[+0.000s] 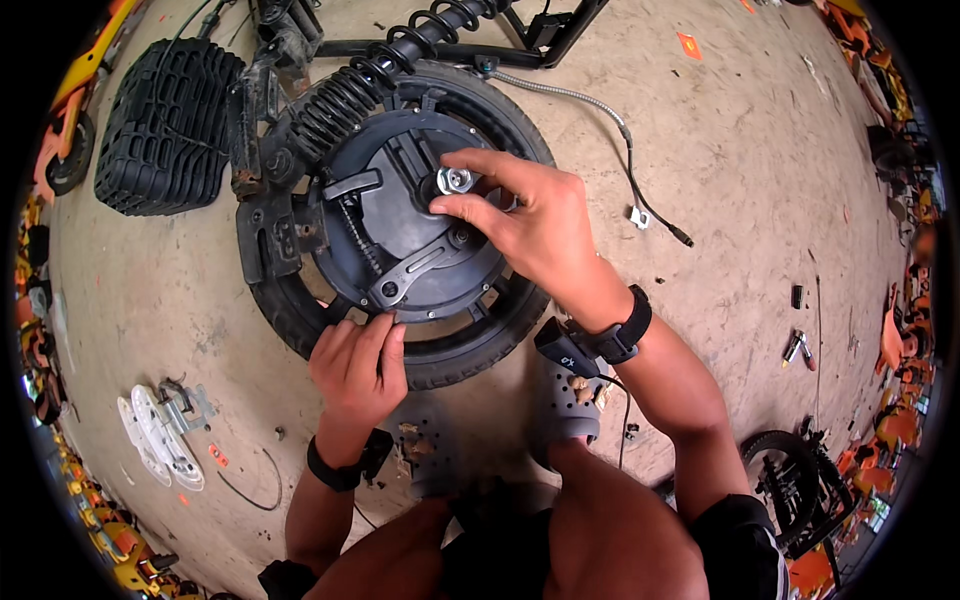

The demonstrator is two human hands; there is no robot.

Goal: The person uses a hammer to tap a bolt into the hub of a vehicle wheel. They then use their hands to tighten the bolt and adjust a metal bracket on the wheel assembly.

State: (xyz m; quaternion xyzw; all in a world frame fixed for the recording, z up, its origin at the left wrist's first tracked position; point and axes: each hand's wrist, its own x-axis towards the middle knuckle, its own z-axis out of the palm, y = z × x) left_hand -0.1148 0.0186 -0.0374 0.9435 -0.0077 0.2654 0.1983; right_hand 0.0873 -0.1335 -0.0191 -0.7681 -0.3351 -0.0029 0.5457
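A wheel [449, 367] with a black tyre lies flat on the floor before me, its grey round hub cover [415, 255] facing up. Over the middle of that cover my right hand [535, 212] pinches a shiny metal nut [455, 181] between thumb and fingers. Whether the nut touches the axle beneath cannot be made out. A grey brake arm [420, 268] and a small spring [360, 238] sit on the cover. My left hand [358, 368] grips the wheel's near edge with curled fingers, the tips by the cover's rim. Its thumb is partly hidden.
A black coil-spring shock absorber [345, 100] and frame parts join the wheel at upper left. Beside them lies a ribbed black part [165, 125]. A cable [600, 105] runs right. White plates [160, 440] lie lower left; small bits [800, 348] lie right. My clogs [565, 400] are close below.
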